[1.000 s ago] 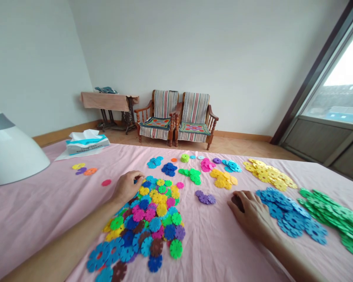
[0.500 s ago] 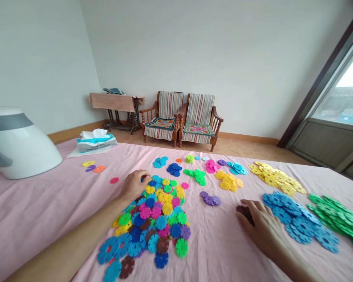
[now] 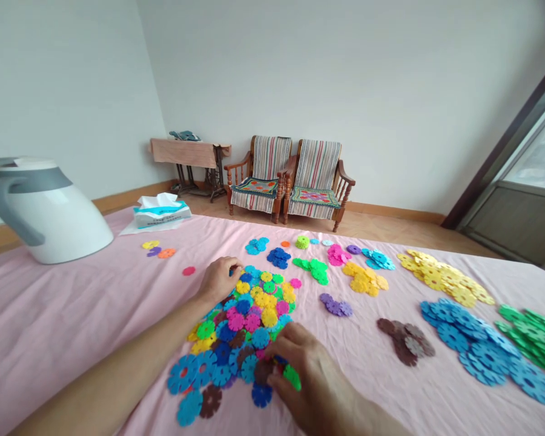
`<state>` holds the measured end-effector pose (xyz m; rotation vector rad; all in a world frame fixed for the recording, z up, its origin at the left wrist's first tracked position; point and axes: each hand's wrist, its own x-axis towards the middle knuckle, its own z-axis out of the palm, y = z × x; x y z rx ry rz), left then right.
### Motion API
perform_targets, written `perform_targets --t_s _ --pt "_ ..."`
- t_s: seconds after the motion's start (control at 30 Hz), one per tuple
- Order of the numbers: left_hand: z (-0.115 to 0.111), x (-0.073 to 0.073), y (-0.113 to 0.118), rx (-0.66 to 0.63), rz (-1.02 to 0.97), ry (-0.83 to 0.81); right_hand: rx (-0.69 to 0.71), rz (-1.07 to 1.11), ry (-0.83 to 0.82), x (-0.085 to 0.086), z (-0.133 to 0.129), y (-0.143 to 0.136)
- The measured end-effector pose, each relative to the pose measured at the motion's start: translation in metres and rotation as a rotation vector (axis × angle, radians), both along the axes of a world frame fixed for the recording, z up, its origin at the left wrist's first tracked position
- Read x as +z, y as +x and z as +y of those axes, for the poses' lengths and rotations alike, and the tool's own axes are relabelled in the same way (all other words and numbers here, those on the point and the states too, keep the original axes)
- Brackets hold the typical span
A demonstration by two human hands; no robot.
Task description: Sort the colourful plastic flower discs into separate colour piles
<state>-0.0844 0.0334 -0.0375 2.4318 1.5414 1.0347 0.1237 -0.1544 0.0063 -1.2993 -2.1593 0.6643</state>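
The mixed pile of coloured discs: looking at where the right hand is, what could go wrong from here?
The discs in the mixed pile overlap, so picking at the brown disc by the right hand might drag neighbours along. The brown pile lies close to the blue pile, so a careless sweep could mix them. The pink cloth is wrinkled; a tug might shift the piles.

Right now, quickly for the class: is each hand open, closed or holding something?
Left hand: fingers curled beside the mixed pile; any hold cannot be told.
Right hand: partly curled, fingertips at a brown disc; grip cannot be told.
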Motion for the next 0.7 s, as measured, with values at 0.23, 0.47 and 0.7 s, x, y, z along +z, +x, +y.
perform_targets --t_s 0.23,0.47,0.7 --pt "0.001 -0.001 0.000 0.004 -0.002 -0.005 -0.027 -0.039 -0.046 -0.009 0.000 -0.012" --pt "-0.001 0.002 0.001 -0.015 0.001 -0.013 -0.081 0.130 -0.081 -0.013 -0.002 -0.015" --pt "0.002 0.002 0.000 -0.013 -0.008 -0.031 -0.185 0.034 -0.069 0.025 0.014 0.044"
